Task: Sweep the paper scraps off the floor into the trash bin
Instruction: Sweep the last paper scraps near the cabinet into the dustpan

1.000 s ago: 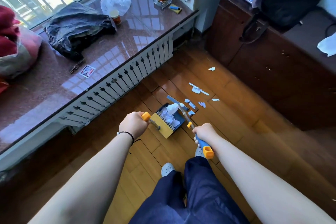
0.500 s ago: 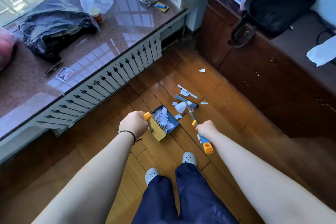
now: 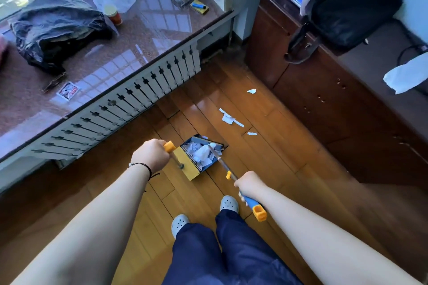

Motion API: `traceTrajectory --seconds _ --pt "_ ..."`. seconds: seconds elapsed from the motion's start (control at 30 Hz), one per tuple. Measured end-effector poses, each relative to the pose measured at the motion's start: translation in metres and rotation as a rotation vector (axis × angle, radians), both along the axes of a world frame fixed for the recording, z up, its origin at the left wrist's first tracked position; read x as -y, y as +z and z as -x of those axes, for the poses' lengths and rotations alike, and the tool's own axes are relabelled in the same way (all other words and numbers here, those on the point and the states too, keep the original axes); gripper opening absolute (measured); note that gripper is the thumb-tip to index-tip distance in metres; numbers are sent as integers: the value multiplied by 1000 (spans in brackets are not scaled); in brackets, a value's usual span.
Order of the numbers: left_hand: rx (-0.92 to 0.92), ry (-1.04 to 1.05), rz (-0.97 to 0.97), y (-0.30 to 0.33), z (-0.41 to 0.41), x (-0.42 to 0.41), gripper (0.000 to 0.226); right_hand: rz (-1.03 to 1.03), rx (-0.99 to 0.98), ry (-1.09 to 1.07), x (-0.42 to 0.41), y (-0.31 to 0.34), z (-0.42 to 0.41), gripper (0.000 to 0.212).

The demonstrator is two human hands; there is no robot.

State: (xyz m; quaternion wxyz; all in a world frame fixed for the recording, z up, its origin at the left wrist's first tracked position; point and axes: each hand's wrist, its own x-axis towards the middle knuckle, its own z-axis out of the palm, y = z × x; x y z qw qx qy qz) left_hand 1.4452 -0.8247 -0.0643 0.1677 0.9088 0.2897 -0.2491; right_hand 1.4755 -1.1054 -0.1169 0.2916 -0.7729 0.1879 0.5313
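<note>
**Scraps in the pan, more on the floor**

My left hand (image 3: 150, 154) grips the dustpan (image 3: 199, 157) handle, scraps piled inside. My right hand (image 3: 249, 184) grips the broom (image 3: 222, 162). Loose paper scraps (image 3: 229, 119) lie ahead on glossy wood floor (image 3: 266, 150). No writing is readable on the windowsill card (image 3: 67, 90).

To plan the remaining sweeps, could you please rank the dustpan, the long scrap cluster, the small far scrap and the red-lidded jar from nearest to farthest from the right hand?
From the right hand, in the head view:
1. Dustpan, just ahead-left.
2. Long scrap cluster, farther ahead on the floor.
3. Small far scrap, near the cabinet.
4. Red-lidded jar, up on the window ledge.
</note>
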Motion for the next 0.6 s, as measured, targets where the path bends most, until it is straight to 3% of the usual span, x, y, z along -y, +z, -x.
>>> traceTrajectory --seconds 0.33,0.6 --pt "3 34 41 7 32 -4 14 -31 71 -101 21 13 3 14" --pt "15 39 18 0 37 5 12 -19 -4 -352 -39 -21 43 15"
